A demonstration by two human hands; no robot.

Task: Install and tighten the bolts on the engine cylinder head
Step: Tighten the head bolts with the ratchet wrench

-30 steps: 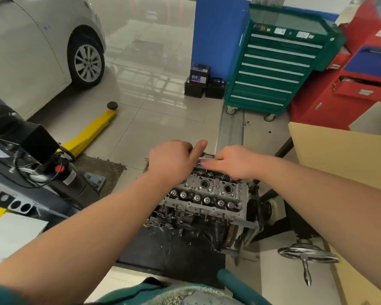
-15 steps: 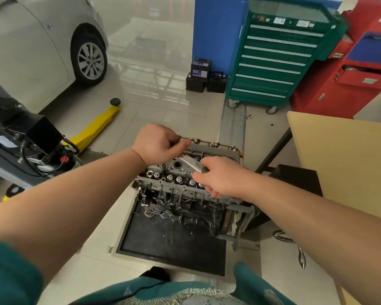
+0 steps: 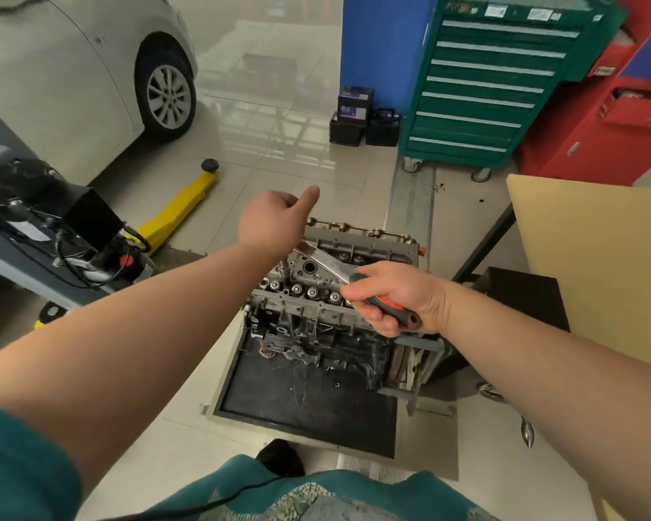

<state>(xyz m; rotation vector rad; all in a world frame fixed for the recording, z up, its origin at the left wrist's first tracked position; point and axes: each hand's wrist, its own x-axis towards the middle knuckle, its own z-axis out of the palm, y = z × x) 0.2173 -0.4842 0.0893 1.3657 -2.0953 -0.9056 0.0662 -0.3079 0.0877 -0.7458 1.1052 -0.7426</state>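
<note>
While right hand [image 3: 399, 295] fingers clamp ratchet wrench [image 3: 350, 274] over cylinder head [image 3: 339, 272], left hand [image 3: 275, 220] loosely curled, empty; battery [image 3: 355, 103] label unreadable.

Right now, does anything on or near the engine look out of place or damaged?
Nothing stands out. The right hand grips the ratchet wrench over the cylinder head; the left hand covers its far end.

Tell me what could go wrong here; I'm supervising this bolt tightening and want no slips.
1. The left hand covers the ratchet wrench head on the cylinder head; if the socket slips off a bolt, knuckles may hit metal.
2. The right hand grips only the handle end, so a sudden release could throw it toward the engine stand.
</note>
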